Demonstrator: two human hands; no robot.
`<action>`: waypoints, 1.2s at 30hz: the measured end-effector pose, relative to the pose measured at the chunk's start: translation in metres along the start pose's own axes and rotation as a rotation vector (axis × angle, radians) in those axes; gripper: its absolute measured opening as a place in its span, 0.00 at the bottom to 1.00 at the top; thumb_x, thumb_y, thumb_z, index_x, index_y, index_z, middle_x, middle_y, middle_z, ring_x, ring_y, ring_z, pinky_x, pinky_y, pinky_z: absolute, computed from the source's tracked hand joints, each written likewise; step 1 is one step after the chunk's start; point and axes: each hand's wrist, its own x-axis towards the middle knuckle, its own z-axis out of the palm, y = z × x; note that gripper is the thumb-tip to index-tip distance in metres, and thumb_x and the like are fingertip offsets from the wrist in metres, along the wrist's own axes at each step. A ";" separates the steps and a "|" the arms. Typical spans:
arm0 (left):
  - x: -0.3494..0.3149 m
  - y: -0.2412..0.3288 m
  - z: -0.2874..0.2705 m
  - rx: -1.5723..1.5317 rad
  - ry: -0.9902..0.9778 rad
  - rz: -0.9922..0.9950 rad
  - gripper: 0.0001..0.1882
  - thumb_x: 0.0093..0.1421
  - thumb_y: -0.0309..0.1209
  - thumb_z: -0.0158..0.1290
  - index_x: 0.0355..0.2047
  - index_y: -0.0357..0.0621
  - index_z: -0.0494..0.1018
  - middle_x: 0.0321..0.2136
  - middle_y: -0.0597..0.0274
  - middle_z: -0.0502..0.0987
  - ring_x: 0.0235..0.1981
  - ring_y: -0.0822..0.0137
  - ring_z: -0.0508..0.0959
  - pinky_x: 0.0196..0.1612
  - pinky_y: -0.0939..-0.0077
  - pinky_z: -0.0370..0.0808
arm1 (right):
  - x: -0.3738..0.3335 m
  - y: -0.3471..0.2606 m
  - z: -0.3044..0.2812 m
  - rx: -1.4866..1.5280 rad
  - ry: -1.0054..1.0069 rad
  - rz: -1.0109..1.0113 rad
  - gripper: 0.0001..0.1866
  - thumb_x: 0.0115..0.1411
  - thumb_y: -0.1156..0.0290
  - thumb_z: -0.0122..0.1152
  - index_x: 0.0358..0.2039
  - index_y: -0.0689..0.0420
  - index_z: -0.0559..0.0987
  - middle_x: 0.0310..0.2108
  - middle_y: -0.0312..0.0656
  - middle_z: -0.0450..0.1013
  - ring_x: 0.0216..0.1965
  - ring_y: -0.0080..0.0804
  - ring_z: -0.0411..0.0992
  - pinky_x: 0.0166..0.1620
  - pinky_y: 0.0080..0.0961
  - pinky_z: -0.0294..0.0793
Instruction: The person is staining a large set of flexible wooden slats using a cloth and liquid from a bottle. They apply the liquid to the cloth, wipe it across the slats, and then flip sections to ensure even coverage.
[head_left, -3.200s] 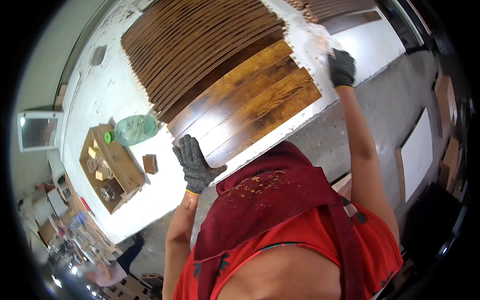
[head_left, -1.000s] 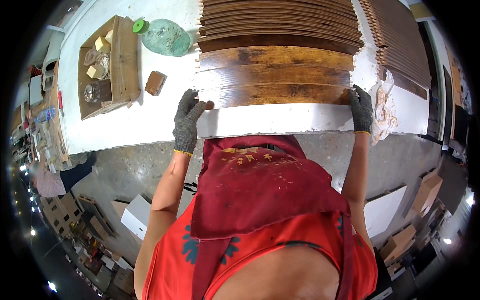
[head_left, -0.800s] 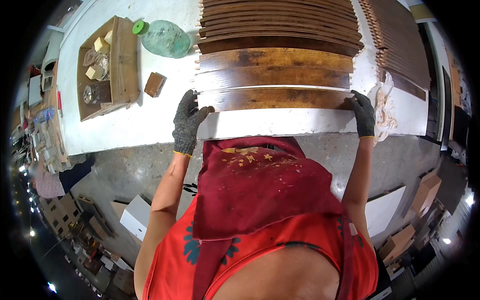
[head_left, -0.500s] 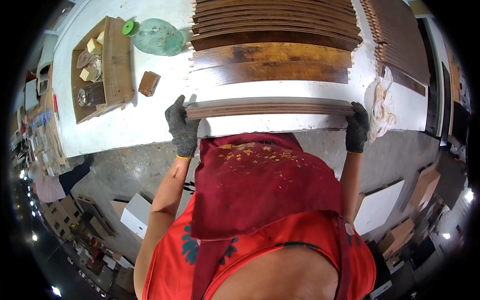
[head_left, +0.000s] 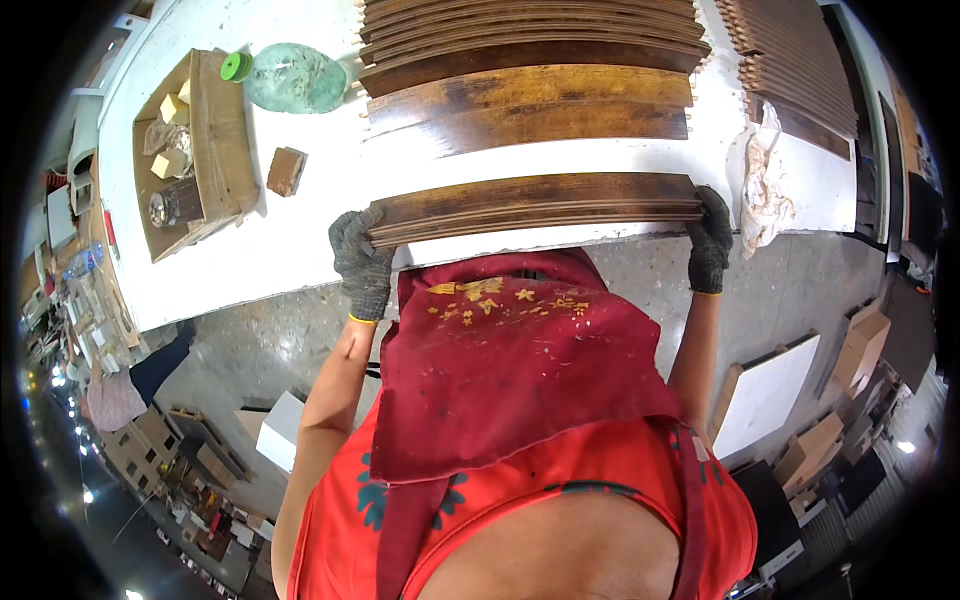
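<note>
Both my hands wear dark grey knit gloves with yellow cuffs. Between them, at the near edge of the white table (head_left: 310, 235), is a short stack of dark brown wooden slats (head_left: 540, 205). My left hand (head_left: 362, 265) is closed round the stack's left end, and my right hand (head_left: 711, 240) grips its right end. The top slat's glossy face and the layered near edges show. Beyond it lie flat brown slats (head_left: 530, 112), then a long row of slats standing on edge (head_left: 530, 40), with pale dowel pegs at their ends.
More slats (head_left: 800, 75) fill the table's far right, by a crumpled plastic bag (head_left: 765, 190). To the left are an open cardboard box (head_left: 225, 150), a green-capped bottle (head_left: 298, 78) and a small brown block (head_left: 286, 171). Another person (head_left: 120, 395) is far left.
The held stack has rolled, so its brown upper face now shows instead of mostly its edges. My left fingers have curled in round its end. The view has shifted slightly.
</note>
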 end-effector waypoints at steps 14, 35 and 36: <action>0.077 -0.029 0.011 -0.047 -0.199 -0.039 0.42 0.39 0.31 0.72 0.56 0.45 0.68 0.51 0.57 0.70 0.51 0.62 0.72 0.51 0.69 0.74 | 0.113 -0.034 0.009 -0.118 -0.192 0.095 0.26 0.54 0.76 0.64 0.55 0.58 0.73 0.55 0.42 0.68 0.55 0.33 0.67 0.55 0.27 0.69; 0.050 -0.005 -0.010 0.170 -0.357 0.215 0.51 0.30 0.44 0.73 0.58 0.47 0.67 0.46 0.59 0.74 0.49 0.56 0.71 0.54 0.61 0.69 | 0.054 -0.018 0.012 0.005 -0.084 0.193 0.29 0.55 0.79 0.63 0.59 0.57 0.70 0.44 0.35 0.72 0.44 0.23 0.68 0.47 0.23 0.70; 0.052 -0.003 -0.012 0.213 -0.354 0.254 0.51 0.30 0.46 0.73 0.58 0.48 0.67 0.49 0.57 0.73 0.52 0.55 0.69 0.56 0.58 0.66 | 0.051 -0.018 0.017 -0.038 -0.041 0.170 0.25 0.56 0.77 0.63 0.55 0.56 0.74 0.40 0.37 0.73 0.42 0.27 0.70 0.47 0.27 0.69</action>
